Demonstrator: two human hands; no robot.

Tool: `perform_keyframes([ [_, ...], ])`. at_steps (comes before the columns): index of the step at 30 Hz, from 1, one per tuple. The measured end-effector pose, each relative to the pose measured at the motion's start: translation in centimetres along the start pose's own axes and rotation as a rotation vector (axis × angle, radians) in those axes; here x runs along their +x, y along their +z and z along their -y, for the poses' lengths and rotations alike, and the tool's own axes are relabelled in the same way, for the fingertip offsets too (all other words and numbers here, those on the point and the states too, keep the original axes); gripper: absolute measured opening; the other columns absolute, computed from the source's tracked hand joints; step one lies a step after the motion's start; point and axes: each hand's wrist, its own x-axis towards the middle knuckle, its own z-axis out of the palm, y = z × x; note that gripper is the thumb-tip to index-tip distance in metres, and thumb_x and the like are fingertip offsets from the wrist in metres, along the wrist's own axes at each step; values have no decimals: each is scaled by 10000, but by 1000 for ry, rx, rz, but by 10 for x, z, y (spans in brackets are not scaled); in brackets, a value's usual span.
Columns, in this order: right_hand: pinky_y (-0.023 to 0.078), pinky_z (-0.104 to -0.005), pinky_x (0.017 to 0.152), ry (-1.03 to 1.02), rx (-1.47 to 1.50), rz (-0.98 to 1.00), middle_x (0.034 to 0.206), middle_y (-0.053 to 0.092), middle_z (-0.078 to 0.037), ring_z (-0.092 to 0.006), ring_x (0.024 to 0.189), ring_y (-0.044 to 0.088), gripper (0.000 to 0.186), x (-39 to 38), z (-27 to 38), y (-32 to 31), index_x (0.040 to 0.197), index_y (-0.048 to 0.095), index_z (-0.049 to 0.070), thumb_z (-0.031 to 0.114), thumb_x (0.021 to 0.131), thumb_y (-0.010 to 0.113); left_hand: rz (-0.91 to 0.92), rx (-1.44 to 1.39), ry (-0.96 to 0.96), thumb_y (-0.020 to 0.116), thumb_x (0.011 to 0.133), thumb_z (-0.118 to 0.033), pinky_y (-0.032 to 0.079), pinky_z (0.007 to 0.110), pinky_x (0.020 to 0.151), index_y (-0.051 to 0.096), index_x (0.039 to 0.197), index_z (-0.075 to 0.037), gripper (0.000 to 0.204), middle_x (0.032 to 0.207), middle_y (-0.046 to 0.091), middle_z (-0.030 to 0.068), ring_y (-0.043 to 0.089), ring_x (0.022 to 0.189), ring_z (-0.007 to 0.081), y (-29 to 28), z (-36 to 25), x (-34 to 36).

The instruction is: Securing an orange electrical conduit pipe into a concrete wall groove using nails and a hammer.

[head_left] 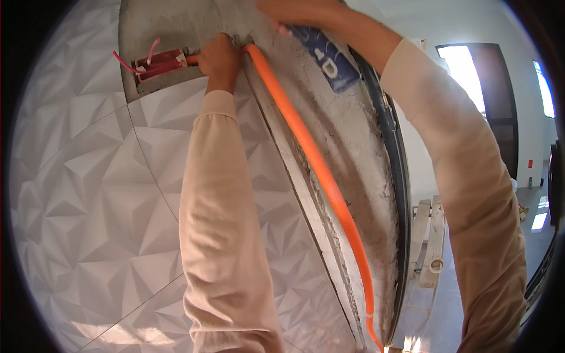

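My left hand point(219, 59) is closed at the wall between a recessed red electrical box point(162, 63) and the upper bend of an orange corrugated conduit point(306, 141); what its fingers hold is hidden. Pink tubes or wires point(122, 62) poke out of the box. Up at the top edge, my right hand point(288, 13) is closed on one end of a blue tool point(318, 50) with white markings, which slants down over bare concrete. The conduit runs down along the rough cement strip to the bottom of the view.
White faceted wall tiles point(100, 200) cover the left side. A dark metal frame point(388, 123) edges the concrete. Beyond stand wooden planks point(421, 241) with a tape roll point(436, 265), a doorway point(497, 112) and a bright window point(544, 88).
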Motion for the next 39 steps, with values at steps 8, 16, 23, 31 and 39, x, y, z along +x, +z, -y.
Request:
perform_keyframes([
  [8, 504, -395, 605, 348, 165, 668, 736, 621, -267, -367, 620, 636, 274, -2, 48, -33, 730, 595, -119, 135, 775, 505, 63, -18, -65, 741, 678, -395, 526, 398, 691, 663, 895, -64, 403, 903, 663, 162, 650, 861, 324, -3, 10, -2],
  [16, 505, -401, 646, 394, 140, 240, 719, 630, -245, -361, 713, 645, 234, 22, 47, -73, 800, 608, -94, 113, 760, 506, 30, -42, -7, 746, 671, -409, 523, 409, 699, 665, 901, -64, 422, 913, 662, 163, 647, 865, 328, -3, -11, 9],
  [23, 511, -414, 659, 426, 223, 509, 718, 629, -245, -338, 729, 650, 242, -13, 58, -35, 859, 607, -103, 87, 753, 501, 66, -42, -82, 743, 667, -437, 523, 407, 701, 671, 884, -60, 441, 908, 662, 166, 649, 856, 330, -7, 3, -1],
  [31, 505, -372, 538, 443, 444, 226, 671, 613, -260, -329, 513, 616, 220, 12, 51, -79, 765, 575, -126, 78, 741, 498, 58, -27, -41, 738, 670, -449, 523, 406, 708, 677, 877, -60, 445, 907, 663, 169, 649, 862, 329, -3, -9, 8],
  [39, 510, -396, 628, 296, 145, 469, 681, 627, -242, -314, 630, 647, 215, 1, 44, -47, 771, 614, -107, 63, 734, 487, 49, 22, -74, 746, 659, -450, 524, 410, 699, 672, 876, -66, 448, 890, 667, 160, 651, 855, 328, 2, 0, 4],
])
